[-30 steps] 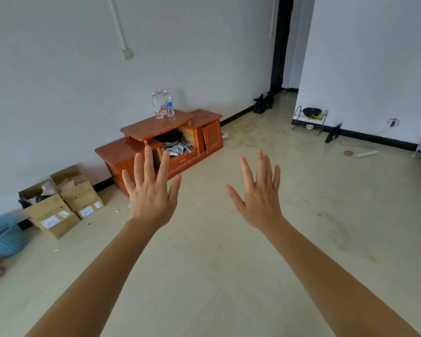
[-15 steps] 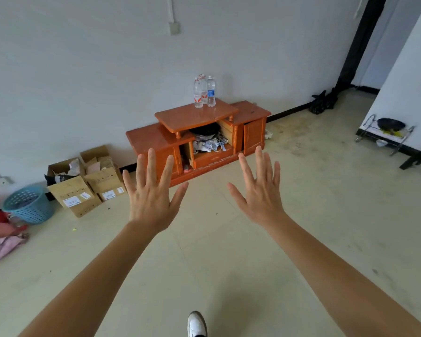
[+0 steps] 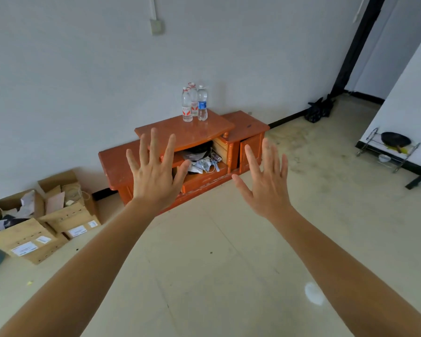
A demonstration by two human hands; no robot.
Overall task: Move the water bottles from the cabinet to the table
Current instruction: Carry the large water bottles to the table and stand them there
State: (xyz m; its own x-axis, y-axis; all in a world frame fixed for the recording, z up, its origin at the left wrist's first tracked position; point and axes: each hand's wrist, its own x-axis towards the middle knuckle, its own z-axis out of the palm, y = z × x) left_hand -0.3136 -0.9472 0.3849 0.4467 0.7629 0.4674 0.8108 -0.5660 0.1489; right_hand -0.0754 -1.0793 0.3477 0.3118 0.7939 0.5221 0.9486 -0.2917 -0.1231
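The left hand (image 3: 153,181) and right hand (image 3: 267,190) are hovering before the cabinet (image 3: 192,136), each grip spread apart, with three water bottles (image 3: 194,105) standing on it.

**One head-worn view only**

Looks forward and down from head height; takes in left hand (image 3: 156,176) and right hand (image 3: 265,188) close ahead, mid-frame; faces the orange cabinet (image 3: 199,132) against a white wall (image 3: 83,69), well beyond the hands.

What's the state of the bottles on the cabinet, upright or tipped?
Upright. All three water bottles stand on their bases on the cabinet top, caps up, close together.
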